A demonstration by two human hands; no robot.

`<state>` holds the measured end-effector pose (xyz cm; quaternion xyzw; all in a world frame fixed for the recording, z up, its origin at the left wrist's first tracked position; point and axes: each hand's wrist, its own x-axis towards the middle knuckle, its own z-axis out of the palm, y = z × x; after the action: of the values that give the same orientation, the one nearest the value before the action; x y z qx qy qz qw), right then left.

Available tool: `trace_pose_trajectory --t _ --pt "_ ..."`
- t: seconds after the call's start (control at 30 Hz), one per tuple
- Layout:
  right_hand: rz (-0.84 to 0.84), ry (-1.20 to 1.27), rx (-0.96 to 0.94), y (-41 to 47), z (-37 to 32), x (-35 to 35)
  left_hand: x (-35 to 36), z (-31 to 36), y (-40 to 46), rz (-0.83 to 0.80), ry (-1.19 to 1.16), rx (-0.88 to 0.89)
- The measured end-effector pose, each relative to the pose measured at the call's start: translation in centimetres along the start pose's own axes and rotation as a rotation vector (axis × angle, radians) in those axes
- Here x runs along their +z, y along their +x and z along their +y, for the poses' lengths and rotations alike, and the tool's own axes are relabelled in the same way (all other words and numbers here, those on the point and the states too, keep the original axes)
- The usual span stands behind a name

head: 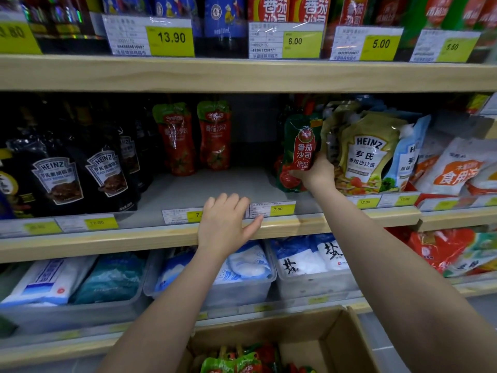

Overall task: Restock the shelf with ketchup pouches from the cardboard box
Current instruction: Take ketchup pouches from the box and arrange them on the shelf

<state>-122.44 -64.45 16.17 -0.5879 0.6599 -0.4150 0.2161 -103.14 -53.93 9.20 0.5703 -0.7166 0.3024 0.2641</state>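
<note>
While right hand (317, 173) grips ketchup pouch (301, 154) low and left hand (226, 222) rests open on shelf (107, 244): soft, light, slippery film, better held by stiff top.

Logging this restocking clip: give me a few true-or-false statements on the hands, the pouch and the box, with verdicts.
1. The right hand grips a green ketchup pouch on the middle shelf. True.
2. The left hand holds a pouch. False: it rests open on the shelf's front edge.
3. The cardboard box is empty. False: pouches lie inside.
4. Two red pouches stand at the shelf's back. True.
</note>
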Motion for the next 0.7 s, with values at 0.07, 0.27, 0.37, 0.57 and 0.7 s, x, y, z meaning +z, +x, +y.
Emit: trace_pose_trajectory --t 0.07,0.27,0.37,0.57,0.7 --pt "0.001 0.001 -0.004 0.2 0.1 0.1 0.1 0.0 0.0 0.001 -0.001 0.004" --pt "-0.091 0.019 -0.051 -0.9 0.3 -1.4 -0.4 0.1 -0.1 -0.049 0.017 0.01" --pt "-0.087 -0.062 -0.185 -3.8 0.9 -3.1 -0.6 0.3 0.0 -0.109 -0.011 -0.001" --pt "-0.114 -0.168 -0.356 -13.2 8.0 -7.1 0.0 3.2 -4.3 -0.006 -0.37 -0.053" --pt "-0.192 -0.186 -0.257 -18.9 13.8 -8.1 0.1 7.4 -9.4 -0.198 -0.685 0.04"
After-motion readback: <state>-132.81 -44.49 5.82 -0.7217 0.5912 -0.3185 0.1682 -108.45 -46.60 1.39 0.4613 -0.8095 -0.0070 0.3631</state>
